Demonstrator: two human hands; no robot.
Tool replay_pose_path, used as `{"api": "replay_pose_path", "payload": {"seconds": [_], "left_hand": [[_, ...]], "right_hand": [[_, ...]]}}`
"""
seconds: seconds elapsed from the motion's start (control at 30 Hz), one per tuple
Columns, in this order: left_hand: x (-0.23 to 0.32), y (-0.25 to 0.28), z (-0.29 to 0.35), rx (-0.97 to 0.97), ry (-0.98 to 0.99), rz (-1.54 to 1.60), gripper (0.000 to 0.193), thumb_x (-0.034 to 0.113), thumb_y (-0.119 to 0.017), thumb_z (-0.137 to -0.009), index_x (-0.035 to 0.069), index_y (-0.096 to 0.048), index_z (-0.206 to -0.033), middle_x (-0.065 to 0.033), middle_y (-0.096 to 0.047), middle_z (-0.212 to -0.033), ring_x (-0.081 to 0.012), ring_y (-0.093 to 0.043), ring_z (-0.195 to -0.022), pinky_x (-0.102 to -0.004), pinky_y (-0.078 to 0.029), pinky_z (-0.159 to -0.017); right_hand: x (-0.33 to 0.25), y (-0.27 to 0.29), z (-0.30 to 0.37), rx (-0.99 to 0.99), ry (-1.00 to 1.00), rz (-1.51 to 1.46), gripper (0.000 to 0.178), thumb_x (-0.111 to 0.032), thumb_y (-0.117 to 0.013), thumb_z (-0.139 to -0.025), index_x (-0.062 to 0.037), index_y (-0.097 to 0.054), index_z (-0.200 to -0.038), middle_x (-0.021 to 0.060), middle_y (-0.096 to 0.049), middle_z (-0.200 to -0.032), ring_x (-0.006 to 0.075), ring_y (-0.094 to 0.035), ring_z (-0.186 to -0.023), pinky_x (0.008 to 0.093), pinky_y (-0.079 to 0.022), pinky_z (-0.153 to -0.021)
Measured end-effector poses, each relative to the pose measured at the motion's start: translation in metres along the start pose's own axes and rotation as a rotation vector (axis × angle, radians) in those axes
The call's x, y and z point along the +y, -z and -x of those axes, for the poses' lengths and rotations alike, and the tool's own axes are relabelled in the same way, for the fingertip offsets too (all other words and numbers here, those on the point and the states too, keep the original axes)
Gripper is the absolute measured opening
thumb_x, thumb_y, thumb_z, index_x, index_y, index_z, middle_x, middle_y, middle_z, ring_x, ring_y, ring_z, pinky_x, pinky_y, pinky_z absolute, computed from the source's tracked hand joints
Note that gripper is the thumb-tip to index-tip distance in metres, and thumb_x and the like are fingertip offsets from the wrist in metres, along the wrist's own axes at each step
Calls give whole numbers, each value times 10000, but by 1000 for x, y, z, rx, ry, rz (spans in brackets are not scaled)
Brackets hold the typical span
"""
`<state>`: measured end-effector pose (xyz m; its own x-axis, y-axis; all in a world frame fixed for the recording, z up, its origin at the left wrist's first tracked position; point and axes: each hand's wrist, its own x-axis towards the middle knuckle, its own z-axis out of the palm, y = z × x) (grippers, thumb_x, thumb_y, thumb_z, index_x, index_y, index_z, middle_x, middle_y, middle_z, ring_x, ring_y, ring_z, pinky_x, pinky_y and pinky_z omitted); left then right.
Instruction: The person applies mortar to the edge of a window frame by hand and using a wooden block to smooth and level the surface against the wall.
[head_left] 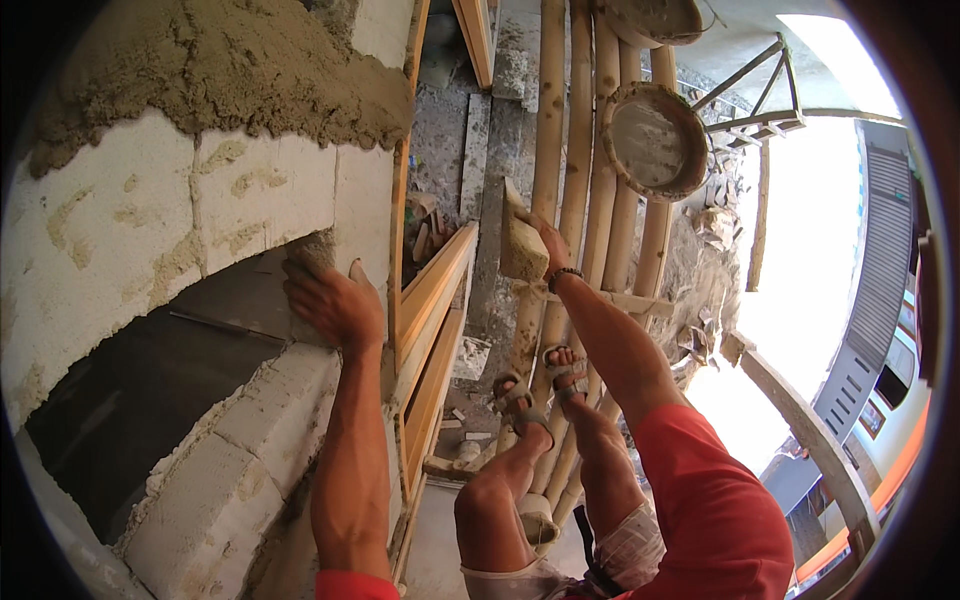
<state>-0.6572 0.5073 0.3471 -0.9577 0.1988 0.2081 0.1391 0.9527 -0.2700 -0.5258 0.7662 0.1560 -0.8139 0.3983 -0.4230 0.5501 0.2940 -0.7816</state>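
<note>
At the left, my left hand [338, 303] is against the corner of an opening in the pale block wall [265, 185]. Its bent fingers press on a rough grey-brown lump of mortar [314, 250], and its thumb points up along the wall face. Wet mortar [230, 70] lies thick along the top of the blocks. Out over the bamboo poles, my right hand [545, 243] grips a pale, mortar-stained block-shaped piece [523, 250] with a thin pointed part at its far end. The palm side of both hands is hidden.
Bamboo poles [548, 130] form the platform under my sandalled feet [518, 400]. A round basin of grey mix [655, 140] sits on them, with another basin [655, 15] beyond. A wooden frame [435, 285] stands beside the wall. A metal frame [755, 95] is at the far right.
</note>
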Motion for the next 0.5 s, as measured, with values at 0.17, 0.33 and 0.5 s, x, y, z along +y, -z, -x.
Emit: {"api": "replay_pose_path", "payload": {"seconds": [0.17, 0.33, 0.5], "left_hand": [[1, 2, -1, -73, 10, 22, 911, 321, -760, -863, -67, -249, -1511, -332, -335, -1523, -501, -417, -1327, -575, -331, -1107], [-2, 6, 3, -101, 45, 62, 922, 303, -760, -868, -72, -227, -1520, -337, -307, -1540, -519, -379, -1364, -588, -301, -1135], [1, 2, 2, -94, 36, 43, 920, 339, -743, -880, -79, -232, -1521, -348, -308, -1533, -525, -370, -1370, -600, -299, -1132]], "right_hand": [[-4, 9, -4, -78, -4, 135, 474, -153, -635, -900, -233, -588, -1365, 104, -655, -1313, 319, -636, -1174, 412, -503, -963], [-27, 14, -6, -178, -33, 239, 488, -112, -612, -908, -248, -559, -1373, 119, -651, -1299, 365, -627, -1165, 455, -516, -957], [-30, 18, -27, -160, -5, 175, 491, -99, -621, -887, -207, -566, -1362, 120, -643, -1309, 360, -622, -1175, 441, -516, -955]]}}
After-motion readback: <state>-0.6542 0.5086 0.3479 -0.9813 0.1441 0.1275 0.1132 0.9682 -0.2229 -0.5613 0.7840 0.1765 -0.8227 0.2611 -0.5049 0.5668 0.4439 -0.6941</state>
